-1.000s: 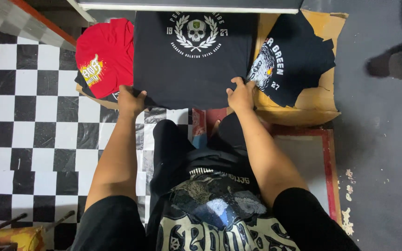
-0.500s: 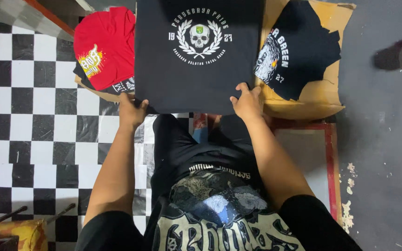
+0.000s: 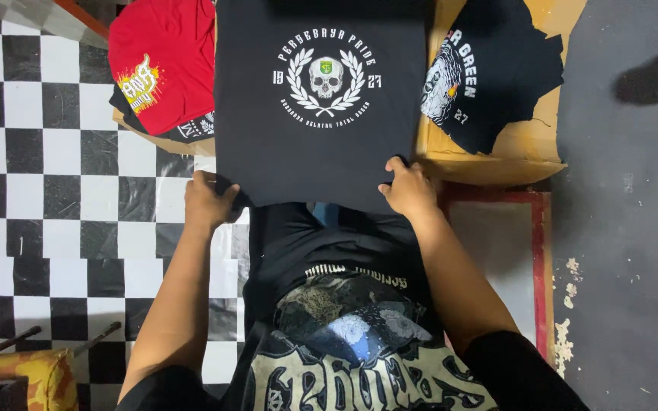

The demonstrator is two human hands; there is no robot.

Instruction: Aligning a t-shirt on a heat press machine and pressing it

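A folded black T-shirt (image 3: pixel 321 144) with a white skull-and-wreath print lies flat in front of me. My left hand (image 3: pixel 208 199) grips its near left corner, fingers curled on the fabric. At the near right corner my right hand (image 3: pixel 409 189) holds the edge. More black printed shirts (image 3: pixel 344 304) are piled below the hands, between my arms.
A red shirt (image 3: pixel 163 65) with a yellow print lies on a stack at the left. At the right another black printed shirt (image 3: pixel 489 76) rests on brown cardboard (image 3: pixel 527 152). The floor is black-and-white checkered (image 3: pixel 47 190) on the left and grey (image 3: pixel 633 251) on the right. A red frame (image 3: pixel 538 259) borders the right side.
The view has shifted, so the skull shirt and both hands sit lower in the frame. Both hands keep hold of the shirt's near corners.
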